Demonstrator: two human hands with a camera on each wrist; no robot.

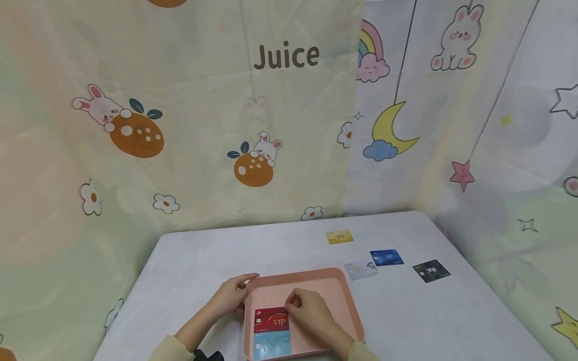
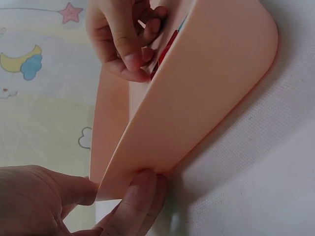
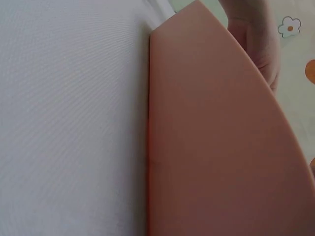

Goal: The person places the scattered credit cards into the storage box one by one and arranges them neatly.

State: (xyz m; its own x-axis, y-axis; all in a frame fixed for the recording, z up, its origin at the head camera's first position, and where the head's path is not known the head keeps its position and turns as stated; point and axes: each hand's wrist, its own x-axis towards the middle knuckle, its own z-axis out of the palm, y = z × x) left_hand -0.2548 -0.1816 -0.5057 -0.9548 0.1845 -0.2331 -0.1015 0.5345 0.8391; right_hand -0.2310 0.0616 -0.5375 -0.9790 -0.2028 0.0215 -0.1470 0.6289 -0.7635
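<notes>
A pink tray (image 1: pixel 316 281) lies on the white table. My left hand (image 1: pixel 229 297) grips its far left corner, with fingers on both sides of the wall in the left wrist view. Inside the tray, on the left, a red VIP card (image 1: pixel 266 321) lies just above a light blue VIP card (image 1: pixel 271 346). My right hand (image 1: pixel 311 313) reaches over the tray and pinches the red card at its upper right corner. The right wrist view mostly shows the tray's outer wall (image 3: pixel 211 132), which hides the cards and the right fingertips.
Several more cards lie right of and beyond the tray: a yellow card (image 1: pixel 340 236), a silver card (image 1: pixel 360 269), a blue card (image 1: pixel 387 257) and a black card (image 1: pixel 431 271). Printed curtains (image 1: pixel 203 125) hang around the table. A small black object (image 1: pixel 208 356) shows beside the left sleeve.
</notes>
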